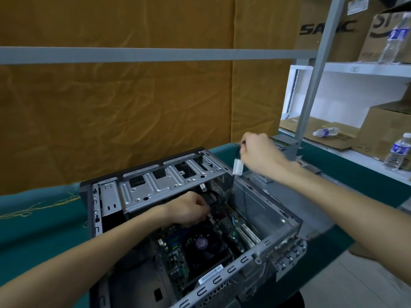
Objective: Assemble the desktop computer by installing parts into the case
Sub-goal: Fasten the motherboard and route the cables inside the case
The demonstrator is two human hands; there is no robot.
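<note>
Left hand [189, 208] pinching cables inside case [278, 238], right hand [261, 153] gripping raised cable with white connector [237, 167]: risk, snagged wiring straining motherboard [175, 256] sockets.

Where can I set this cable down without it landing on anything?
Bare green table lies left of the case, below the yellow threads. Inside the case it is crowded: the left hand works by the motherboard cables. The right hand holds the white connector above.
</note>
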